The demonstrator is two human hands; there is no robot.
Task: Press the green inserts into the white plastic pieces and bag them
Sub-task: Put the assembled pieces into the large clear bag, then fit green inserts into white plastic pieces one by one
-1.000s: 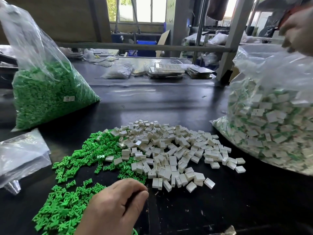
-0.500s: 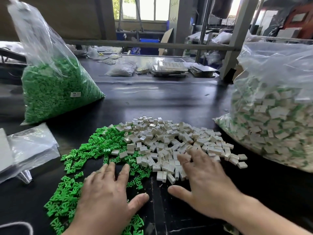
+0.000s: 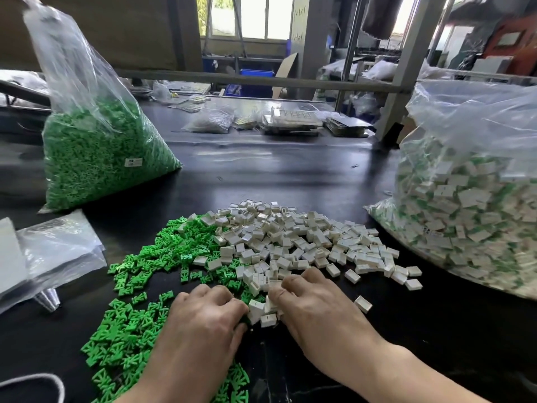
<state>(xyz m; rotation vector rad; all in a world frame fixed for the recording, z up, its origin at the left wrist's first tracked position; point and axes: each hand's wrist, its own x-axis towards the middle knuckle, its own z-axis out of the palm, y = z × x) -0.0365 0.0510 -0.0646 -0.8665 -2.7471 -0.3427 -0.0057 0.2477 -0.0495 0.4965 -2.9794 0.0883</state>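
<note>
Loose green inserts (image 3: 145, 286) lie in a pile at the front left of the black table, and loose white plastic pieces (image 3: 290, 239) are heaped just right of them. My left hand (image 3: 206, 312) rests knuckles-up at the seam of the two piles, fingers curled down onto green inserts; its fingertips are hidden. My right hand (image 3: 313, 306) sits beside it, fingers curled into a few white pieces (image 3: 261, 314) between the two hands. A big clear bag of assembled white-and-green pieces (image 3: 470, 210) stands at the right.
A tall clear bag of green inserts (image 3: 96, 152) stands at the back left. Flat empty plastic bags (image 3: 52, 251) lie at the left edge. Small bags and trays (image 3: 290, 123) sit at the far side of the table, behind them a grey metal frame (image 3: 261, 81).
My right hand came down from the bag at the upper right to the white pile. Both hands then went from flat and spread to curled, drawn together over the pieces.
</note>
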